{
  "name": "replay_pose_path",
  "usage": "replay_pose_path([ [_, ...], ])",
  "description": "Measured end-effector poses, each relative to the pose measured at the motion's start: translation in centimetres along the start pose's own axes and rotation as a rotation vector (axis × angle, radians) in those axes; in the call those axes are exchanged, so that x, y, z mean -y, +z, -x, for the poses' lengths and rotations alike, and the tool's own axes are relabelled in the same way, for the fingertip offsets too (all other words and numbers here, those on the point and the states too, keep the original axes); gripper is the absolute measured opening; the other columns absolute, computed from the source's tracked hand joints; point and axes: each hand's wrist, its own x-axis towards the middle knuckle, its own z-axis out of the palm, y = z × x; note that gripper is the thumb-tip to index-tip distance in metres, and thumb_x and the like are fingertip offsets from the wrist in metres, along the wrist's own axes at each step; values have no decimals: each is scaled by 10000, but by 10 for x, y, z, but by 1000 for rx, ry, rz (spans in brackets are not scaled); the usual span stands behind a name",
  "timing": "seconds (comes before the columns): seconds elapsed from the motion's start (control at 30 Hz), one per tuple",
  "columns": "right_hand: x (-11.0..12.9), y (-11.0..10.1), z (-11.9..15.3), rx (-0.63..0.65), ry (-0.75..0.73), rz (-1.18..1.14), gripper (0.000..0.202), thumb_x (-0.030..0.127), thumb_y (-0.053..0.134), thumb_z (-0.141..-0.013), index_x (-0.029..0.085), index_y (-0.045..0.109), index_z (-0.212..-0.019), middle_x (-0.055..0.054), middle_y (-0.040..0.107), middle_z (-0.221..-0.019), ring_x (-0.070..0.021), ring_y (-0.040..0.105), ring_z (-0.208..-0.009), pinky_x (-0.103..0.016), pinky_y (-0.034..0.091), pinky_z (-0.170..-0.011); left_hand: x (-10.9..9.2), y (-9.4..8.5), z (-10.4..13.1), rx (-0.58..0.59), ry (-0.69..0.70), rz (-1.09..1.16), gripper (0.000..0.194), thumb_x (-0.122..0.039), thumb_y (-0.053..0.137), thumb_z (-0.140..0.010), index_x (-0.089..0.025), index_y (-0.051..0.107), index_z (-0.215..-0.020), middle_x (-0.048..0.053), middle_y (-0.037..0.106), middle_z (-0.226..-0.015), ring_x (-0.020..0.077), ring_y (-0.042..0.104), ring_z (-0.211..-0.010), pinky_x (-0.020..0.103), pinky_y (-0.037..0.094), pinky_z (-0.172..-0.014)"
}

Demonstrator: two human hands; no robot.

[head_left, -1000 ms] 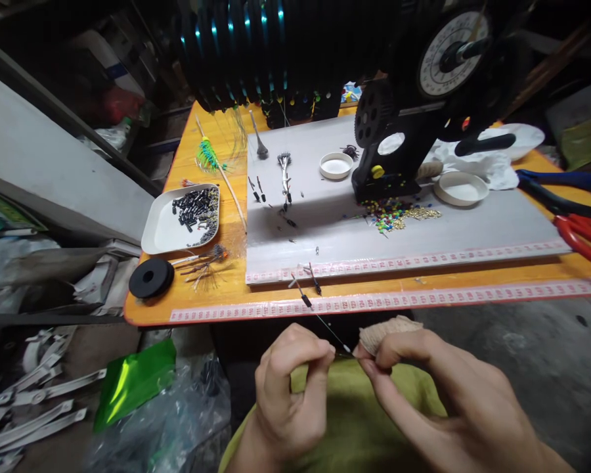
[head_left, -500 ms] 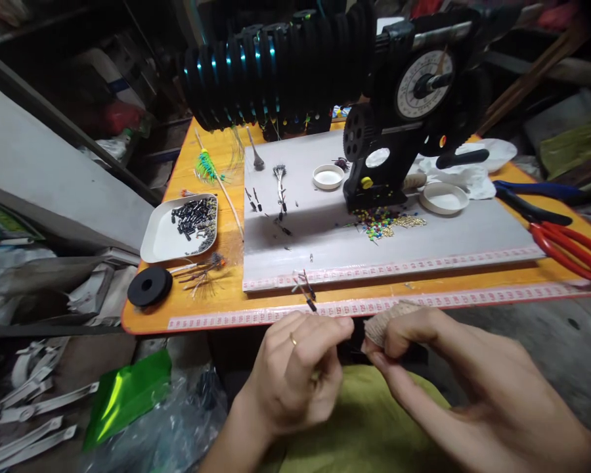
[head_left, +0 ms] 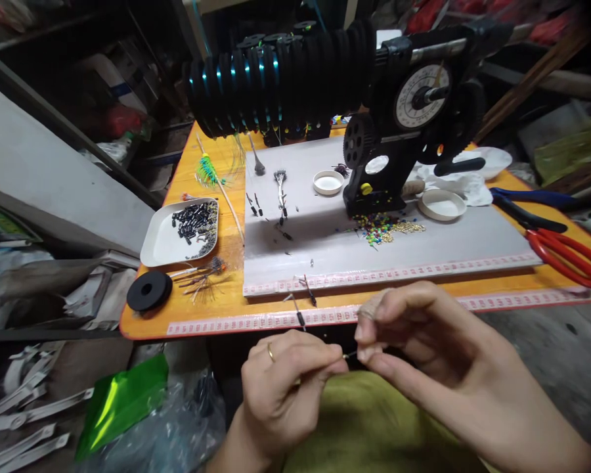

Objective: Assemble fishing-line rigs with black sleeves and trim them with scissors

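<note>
Nearest, below front edge of grey board: left hand and right hand. Coarse beige wrap on right index finger. Both grips closed, fingertips pinching thin piece between them; slim, dark, finer detail too small to read. Tape, glossy, printed, along wooden bench rim before board. Left of board: round black spool, smooth white tray. On board: bead pile, bare strip between beads and front edge.
</note>
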Motion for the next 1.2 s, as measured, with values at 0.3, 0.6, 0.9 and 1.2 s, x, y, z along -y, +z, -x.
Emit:
replay_pose_path([
  [0.3, -18, -22, 3, 266, -657, 660, 318, 29, 539, -881, 80, 621, -1184, -138, 728, -1113, -233, 654, -1123, -306, 527, -1028, -6, -9, 6, -30, -223, -42, 179, -29, 682, -797, -180, 680, -894, 15, 695, -715, 125, 655, -606, 208, 523, -541],
  [0.6, -12, -14, 5, 139, -364, 563, 115, 77, 559, -875, 188, 587, -866, -19, 706, -824, -111, 703, -762, -178, 581, -818, -4, -12, 1, 5, -222, -58, 147, -33, 685, -799, -158, 684, -877, 21, 699, -731, 115, 659, -660, 210, 532, -629],
  [0.9, -24, -15, 11, 265, -445, 702, 273, 70, 472, -899, 166, 626, -1103, -118, 718, -1126, -278, 614, -1188, -442, 530, -1027, -9, -3, -3, 0, -133, -222, 190, 1, 652, -794, -155, 646, -903, 28, 684, -719, 125, 643, -616, 217, 524, -565],
  [1.2, -25, -16, 12, 186, -426, 470, 278, 60, 635, -837, 241, 663, -1046, -44, 747, -1098, -220, 737, -946, -311, 623, -868, -14, 6, -2, -72, -227, 24, 175, -10, 671, -806, -154, 714, -897, 44, 741, -764, 130, 694, -662, 215, 589, -649],
])
